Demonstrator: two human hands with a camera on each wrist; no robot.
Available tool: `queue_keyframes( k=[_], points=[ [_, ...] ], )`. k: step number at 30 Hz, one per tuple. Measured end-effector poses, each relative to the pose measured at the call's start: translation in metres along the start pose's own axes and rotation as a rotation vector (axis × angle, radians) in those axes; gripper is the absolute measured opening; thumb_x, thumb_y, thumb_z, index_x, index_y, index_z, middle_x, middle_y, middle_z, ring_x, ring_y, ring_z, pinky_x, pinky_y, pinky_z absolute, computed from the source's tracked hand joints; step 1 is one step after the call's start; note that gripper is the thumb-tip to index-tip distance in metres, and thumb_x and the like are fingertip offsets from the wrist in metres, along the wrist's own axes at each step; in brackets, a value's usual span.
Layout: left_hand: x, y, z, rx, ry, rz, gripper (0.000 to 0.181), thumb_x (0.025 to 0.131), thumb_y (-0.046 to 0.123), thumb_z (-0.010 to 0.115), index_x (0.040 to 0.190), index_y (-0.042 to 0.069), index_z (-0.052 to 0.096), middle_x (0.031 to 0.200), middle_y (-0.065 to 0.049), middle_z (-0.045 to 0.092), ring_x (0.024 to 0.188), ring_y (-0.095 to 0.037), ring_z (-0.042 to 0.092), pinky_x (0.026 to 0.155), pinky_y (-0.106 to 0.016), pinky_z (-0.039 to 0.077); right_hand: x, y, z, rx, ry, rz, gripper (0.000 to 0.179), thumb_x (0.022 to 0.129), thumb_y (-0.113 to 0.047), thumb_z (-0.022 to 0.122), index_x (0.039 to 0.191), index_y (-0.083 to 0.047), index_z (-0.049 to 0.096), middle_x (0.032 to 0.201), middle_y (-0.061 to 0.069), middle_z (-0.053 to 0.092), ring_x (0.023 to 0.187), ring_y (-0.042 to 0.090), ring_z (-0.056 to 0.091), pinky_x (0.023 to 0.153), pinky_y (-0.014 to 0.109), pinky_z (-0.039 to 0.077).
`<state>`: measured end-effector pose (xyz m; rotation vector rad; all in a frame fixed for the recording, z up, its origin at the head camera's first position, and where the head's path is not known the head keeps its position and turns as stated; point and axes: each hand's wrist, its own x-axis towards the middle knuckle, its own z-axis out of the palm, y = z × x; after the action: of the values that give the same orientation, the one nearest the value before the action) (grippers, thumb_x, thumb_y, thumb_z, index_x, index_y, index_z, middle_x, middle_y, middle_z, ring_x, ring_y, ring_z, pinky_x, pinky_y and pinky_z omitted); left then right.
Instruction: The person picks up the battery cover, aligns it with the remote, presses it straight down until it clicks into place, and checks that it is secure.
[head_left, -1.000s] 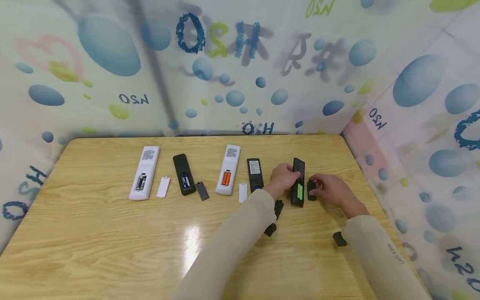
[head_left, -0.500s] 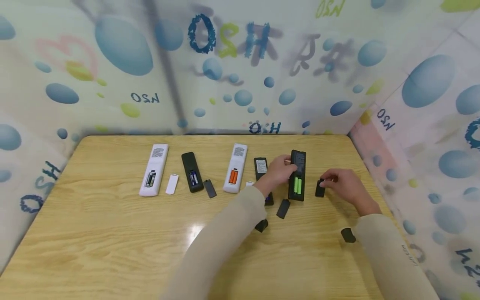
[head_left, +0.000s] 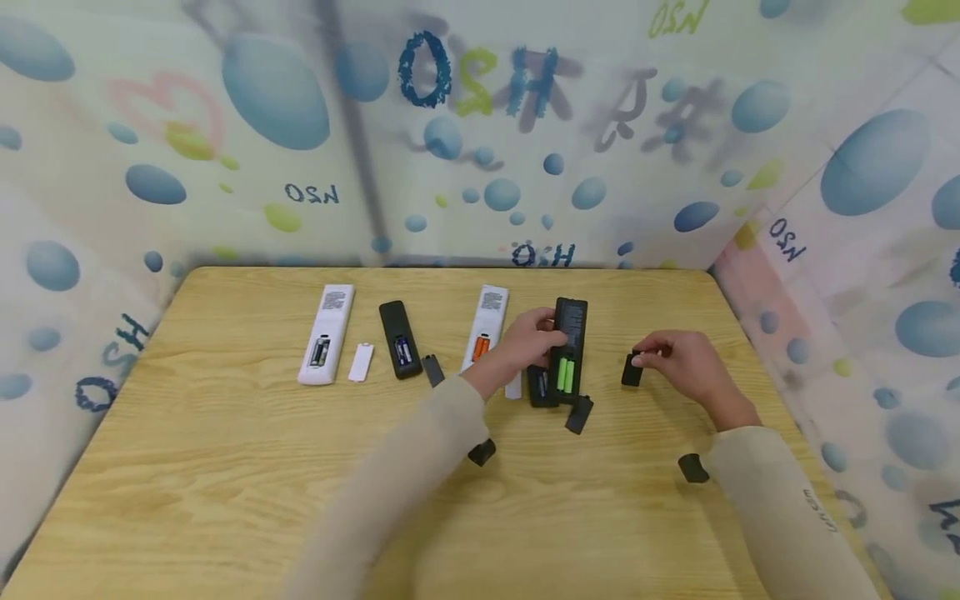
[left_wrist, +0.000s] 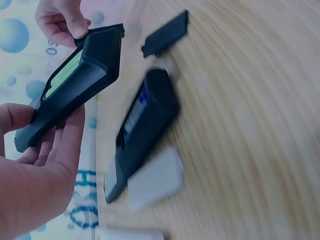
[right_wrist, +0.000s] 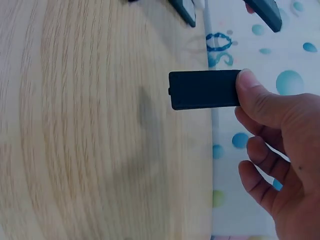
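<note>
Head: left hand grips the black plastic remote with green batteries. Vs 0.5 s ago it's shifted left; then it sat right of the white-labelled black plastic remote, now it overlaps it in view. Right hand pinches a small black rectangular cover, well right of the labelled remote, also come in a bit left. Held remote's long axis runs front to back, battery bay at near end, facing up. Loose black plastic cover lies just near-right of the labelled remote. Wood-grain worktop runs wide on its near side; back edge lies beyond its far end.

Left wrist: held remote is tilted, up off the worktop above the labelled remote, bay end toward right hand.

Right wrist: cover's long axis is level across the view, tab end pointing away from the fingers. Worktop edge passes by the fingertips.
</note>
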<state>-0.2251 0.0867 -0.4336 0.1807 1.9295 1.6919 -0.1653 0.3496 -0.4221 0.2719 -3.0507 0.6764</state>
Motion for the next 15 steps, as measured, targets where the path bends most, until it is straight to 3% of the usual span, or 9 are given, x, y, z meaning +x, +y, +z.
queue_keyframes(
  k=[7, 15],
  points=[
    [-0.022, -0.009, -0.03, -0.059, 0.019, 0.004, 0.047, 0.097, 0.021, 0.057, 0.142, 0.013, 0.046, 0.125, -0.009, 0.057, 0.103, -0.02, 0.061, 0.081, -0.035, 0.058, 0.007, -0.016, 0.004, 0.023, 0.0, -0.014, 0.018, 0.092, -0.026, 0.068, 0.101, -0.012, 0.074, 0.092, 0.006, 0.072, 0.074, 0.019, 0.056, 0.066, 0.033, 0.046],
    [-0.045, -0.019, -0.054, -0.041, 0.037, 0.011, 0.041, 0.099, 0.025, 0.057, 0.138, 0.015, 0.049, 0.125, -0.01, 0.056, 0.105, -0.022, 0.062, 0.083, -0.036, 0.058, 0.018, -0.039, 0.01, 0.043, -0.001, -0.045, 0.018, 0.092, -0.025, 0.068, 0.102, -0.011, 0.074, 0.092, 0.007, 0.073, 0.074, 0.019, 0.057, 0.066, 0.032, 0.047]
  ],
)
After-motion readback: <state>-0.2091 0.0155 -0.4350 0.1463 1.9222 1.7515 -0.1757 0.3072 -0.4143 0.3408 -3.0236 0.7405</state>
